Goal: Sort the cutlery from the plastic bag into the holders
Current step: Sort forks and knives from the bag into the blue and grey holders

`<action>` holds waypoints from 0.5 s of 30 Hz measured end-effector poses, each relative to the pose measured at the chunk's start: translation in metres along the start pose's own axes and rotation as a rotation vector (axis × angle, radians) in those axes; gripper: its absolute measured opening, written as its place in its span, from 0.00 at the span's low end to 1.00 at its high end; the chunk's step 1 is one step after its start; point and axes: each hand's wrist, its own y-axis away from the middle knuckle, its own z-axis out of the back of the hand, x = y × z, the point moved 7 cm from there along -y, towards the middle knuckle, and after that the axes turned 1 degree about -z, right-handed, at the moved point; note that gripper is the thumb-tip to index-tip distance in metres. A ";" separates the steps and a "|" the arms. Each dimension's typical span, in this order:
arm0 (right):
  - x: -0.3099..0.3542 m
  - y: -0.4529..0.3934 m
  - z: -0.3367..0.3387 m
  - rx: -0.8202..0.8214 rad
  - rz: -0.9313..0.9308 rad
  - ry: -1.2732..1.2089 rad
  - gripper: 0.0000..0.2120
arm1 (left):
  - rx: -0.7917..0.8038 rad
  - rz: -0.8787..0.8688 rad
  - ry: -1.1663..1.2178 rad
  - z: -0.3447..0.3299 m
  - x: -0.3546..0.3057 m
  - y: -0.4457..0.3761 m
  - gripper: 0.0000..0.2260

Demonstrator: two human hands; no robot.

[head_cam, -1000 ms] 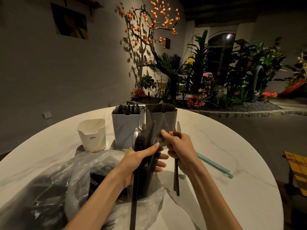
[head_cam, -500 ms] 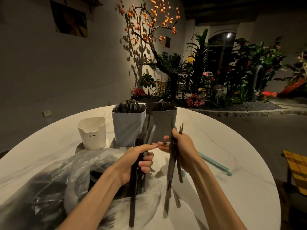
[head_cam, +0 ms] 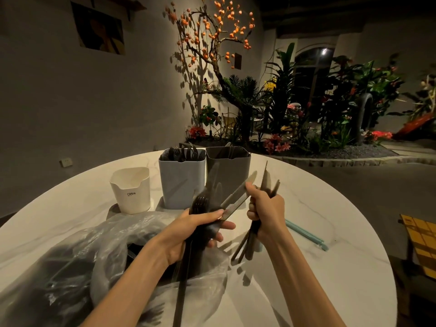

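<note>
My left hand (head_cam: 197, 228) grips a bundle of black cutlery (head_cam: 201, 204) over the mouth of the clear plastic bag (head_cam: 113, 253), its thumb on a knife (head_cam: 238, 197) that slants up to the right. My right hand (head_cam: 266, 212) holds several dark pieces (head_cam: 267, 182) upright, and its fingertips touch the tip of that knife. Behind the hands stand three holders: a white one (head_cam: 131, 190), a pale blue one (head_cam: 180, 182) full of black forks, and a grey one (head_cam: 227, 171) with a few pieces in it.
The holders and bag sit on a round white marble table (head_cam: 330, 256). A light blue stick (head_cam: 304, 233) lies on the table right of my right hand. A yellow chair (head_cam: 420, 241) stands off the table's right edge. Plants fill the background.
The right hand has gathered more dark pieces and moved up and right. A knife now slants out of the left hand's bundle toward the right hand's fingers.
</note>
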 end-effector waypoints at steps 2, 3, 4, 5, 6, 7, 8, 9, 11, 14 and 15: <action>0.002 -0.001 0.006 -0.075 0.019 0.002 0.12 | -0.015 -0.002 0.055 0.004 -0.002 0.000 0.17; 0.003 -0.001 0.007 -0.098 0.031 0.000 0.13 | -0.037 -0.007 0.099 0.007 -0.003 -0.001 0.16; 0.004 -0.002 0.009 -0.117 0.040 -0.012 0.13 | -0.076 -0.021 0.162 0.010 -0.004 -0.002 0.16; 0.004 -0.003 0.011 -0.130 0.042 -0.027 0.13 | -0.123 -0.043 0.238 0.014 -0.006 -0.001 0.14; 0.004 -0.004 0.012 -0.137 0.039 -0.042 0.13 | -0.154 -0.077 0.323 0.017 -0.009 -0.001 0.12; 0.004 -0.004 0.013 -0.132 0.032 -0.053 0.13 | -0.162 -0.121 0.411 0.019 -0.013 0.000 0.11; 0.003 -0.005 0.012 -0.112 0.021 -0.059 0.14 | -0.158 -0.162 0.495 0.021 -0.017 0.000 0.11; 0.001 -0.006 0.010 -0.075 0.004 -0.055 0.14 | -0.150 -0.198 0.557 0.022 -0.019 0.000 0.14; -0.004 -0.006 0.000 0.060 -0.051 0.005 0.12 | -0.163 -0.258 0.561 0.025 -0.022 -0.001 0.19; -0.013 0.003 -0.018 0.334 -0.153 0.217 0.12 | -0.244 -0.328 0.492 0.033 -0.024 -0.001 0.18; -0.015 0.006 -0.023 0.404 -0.165 0.292 0.12 | -0.271 -0.342 0.482 0.036 -0.024 0.000 0.17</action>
